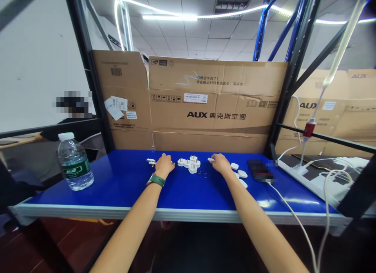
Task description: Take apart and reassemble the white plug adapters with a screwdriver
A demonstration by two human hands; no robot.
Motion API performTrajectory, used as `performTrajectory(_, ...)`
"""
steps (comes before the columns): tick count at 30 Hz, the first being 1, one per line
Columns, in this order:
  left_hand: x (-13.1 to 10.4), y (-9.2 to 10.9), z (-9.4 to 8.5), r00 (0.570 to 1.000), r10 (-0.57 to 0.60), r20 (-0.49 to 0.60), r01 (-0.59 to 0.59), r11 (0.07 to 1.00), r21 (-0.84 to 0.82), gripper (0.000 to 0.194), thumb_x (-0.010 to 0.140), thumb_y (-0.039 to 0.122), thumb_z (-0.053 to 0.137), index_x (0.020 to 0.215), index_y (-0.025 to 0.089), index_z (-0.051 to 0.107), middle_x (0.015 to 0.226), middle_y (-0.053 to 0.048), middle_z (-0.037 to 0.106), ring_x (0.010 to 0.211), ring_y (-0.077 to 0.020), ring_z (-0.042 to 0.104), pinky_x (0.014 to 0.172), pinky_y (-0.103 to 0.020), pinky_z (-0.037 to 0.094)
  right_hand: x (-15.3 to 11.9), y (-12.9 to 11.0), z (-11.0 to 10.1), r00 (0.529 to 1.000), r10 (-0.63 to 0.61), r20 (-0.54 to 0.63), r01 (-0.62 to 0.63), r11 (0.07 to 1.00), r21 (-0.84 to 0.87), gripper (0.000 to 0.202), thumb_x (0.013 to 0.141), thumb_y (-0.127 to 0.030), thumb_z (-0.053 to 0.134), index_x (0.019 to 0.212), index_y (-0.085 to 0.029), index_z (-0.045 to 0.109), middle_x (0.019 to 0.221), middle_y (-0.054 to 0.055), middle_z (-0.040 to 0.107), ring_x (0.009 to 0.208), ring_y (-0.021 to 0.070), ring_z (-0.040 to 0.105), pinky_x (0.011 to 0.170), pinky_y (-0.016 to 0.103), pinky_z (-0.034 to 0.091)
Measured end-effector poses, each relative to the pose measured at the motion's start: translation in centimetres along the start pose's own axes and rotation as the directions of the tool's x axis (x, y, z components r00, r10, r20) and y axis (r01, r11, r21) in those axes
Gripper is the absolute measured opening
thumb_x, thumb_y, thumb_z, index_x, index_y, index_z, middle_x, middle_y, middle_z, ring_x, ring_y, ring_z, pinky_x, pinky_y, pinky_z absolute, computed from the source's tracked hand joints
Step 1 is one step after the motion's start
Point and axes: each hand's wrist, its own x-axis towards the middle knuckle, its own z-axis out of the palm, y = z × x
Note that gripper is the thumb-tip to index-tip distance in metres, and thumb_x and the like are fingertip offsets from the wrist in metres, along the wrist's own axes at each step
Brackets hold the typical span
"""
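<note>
My left hand (165,164), with a green watch band at the wrist, is closed near the blue tabletop, beside white plug parts (151,161) on its left. What its fingers pinch is too small to make out. My right hand (220,163) is closed on a small white piece (210,159) that sticks out at its fingertips. Between the hands lies a cluster of white plugs (192,163) with metal pins pointing up. Small brass-coloured bits (200,172) lie just in front of them. White covers (242,174) rest to the right of my right hand.
A water bottle (75,163) stands at the left. A dark phone-like device (260,171) with a white cable and a power strip (305,183) are at the right. A cardboard panel (205,128) closes off the back. A person (75,108) is beyond the left side.
</note>
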Motion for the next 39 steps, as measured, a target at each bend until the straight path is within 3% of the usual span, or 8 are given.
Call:
performTrajectory(7,-0.1,0.0,-0.3,0.997,-0.074,0.021,0.073,0.997,0.028,0.028,0.085,0.036,0.066,0.107,0.021,0.074,0.114,-0.017,0.073,0.112,-0.0403,0.065,0.100,-0.060,0.037,0.0,-0.7,-0.5,0.978,-0.061,-0.198,0.109,0.963,0.245,0.036,0.100,-0.043,0.046,0.102,-0.019,0.072,0.093,0.013,0.074,0.092,0.0257,0.068,0.075,0.029,0.044)
performTrajectory(13,0.0,-0.6,-0.3,0.999,-0.032,0.041,0.035,0.996,-0.080,0.031,0.080,0.039,0.076,0.106,0.024,0.067,0.110,-0.014,0.073,0.106,-0.0343,0.068,0.087,-0.042,0.047,0.4,-0.8,-0.2,0.946,-0.140,-0.292,0.265,0.853,0.450,0.027,0.095,-0.039,0.053,0.097,-0.021,0.074,0.093,0.008,0.076,0.091,0.0236,0.067,0.081,0.031,0.046)
performTrajectory(17,0.4,-0.6,-0.2,0.995,0.050,-0.088,-0.067,0.977,-0.202,0.045,0.070,0.035,0.085,0.105,0.022,0.061,0.100,-0.011,0.072,0.095,-0.0304,0.069,0.077,-0.034,0.047,0.0,-1.4,-0.8,0.945,-0.193,-0.265,0.324,0.675,0.662,0.029,0.088,-0.044,0.062,0.102,-0.022,0.076,0.097,0.005,0.074,0.080,0.0196,0.063,0.071,0.030,0.048)
performTrajectory(20,0.8,0.1,-0.1,0.941,0.209,-0.268,-0.301,0.878,-0.372,0.050,0.064,0.031,0.089,0.103,0.022,0.059,0.100,-0.006,0.068,0.090,-0.0250,0.066,0.075,-0.031,0.047,-0.9,-2.0,-1.6,0.960,-0.250,-0.123,0.236,0.499,0.834,0.041,0.082,-0.047,0.069,0.115,-0.023,0.072,0.100,0.004,0.069,0.054,0.0094,0.045,0.047,0.024,0.034)
performTrajectory(23,0.8,1.2,-0.2,0.847,0.371,-0.382,-0.526,0.688,-0.500,0.048,0.066,0.031,0.088,0.103,0.021,0.060,0.101,-0.004,0.065,0.089,-0.0212,0.064,0.077,-0.030,0.050,-1.8,-2.4,-2.3,0.938,-0.346,-0.036,0.163,0.347,0.924,0.050,0.075,-0.042,0.078,0.121,-0.024,0.069,0.097,0.003,0.064,0.049,0.0046,0.031,0.042,0.021,0.019)
performTrajectory(29,-0.6,3.0,-0.6,0.739,0.575,-0.351,-0.656,0.498,-0.567,0.046,0.076,0.028,0.080,0.118,0.021,0.063,0.115,-0.006,0.067,0.105,-0.0229,0.064,0.096,-0.037,0.049,-2.0,-2.3,-2.6,0.895,-0.437,0.088,-0.044,0.109,0.993,0.044,0.078,-0.046,0.076,0.113,-0.019,0.068,0.067,-0.005,0.049,0.046,0.0039,0.015,0.041,0.021,0.011)
performTrajectory(33,-1.2,3.4,-0.3,0.778,0.580,-0.240,-0.559,0.465,-0.686,0.051,0.081,0.026,0.073,0.129,0.022,0.057,0.120,-0.006,0.069,0.107,-0.0231,0.066,0.096,-0.037,0.050,-1.8,-2.3,-2.7,0.904,-0.420,0.083,-0.064,0.058,0.996,0.036,0.081,-0.049,0.069,0.103,-0.020,0.067,0.092,0.003,0.066,0.044,0.0028,0.016,0.039,0.021,0.011)
performTrajectory(39,-0.7,3.5,0.0,0.813,0.548,-0.199,-0.466,0.404,-0.787,0.043,0.089,0.037,0.064,0.128,0.020,0.058,0.124,-0.009,0.068,0.106,-0.0232,0.066,0.093,-0.035,0.052,-2.0,-2.6,-2.8,0.920,-0.387,0.061,-0.036,0.073,0.997,0.038,0.077,-0.044,0.071,0.108,-0.021,0.066,0.102,0.005,0.070,0.043,0.0021,0.017,0.038,0.021,0.011)
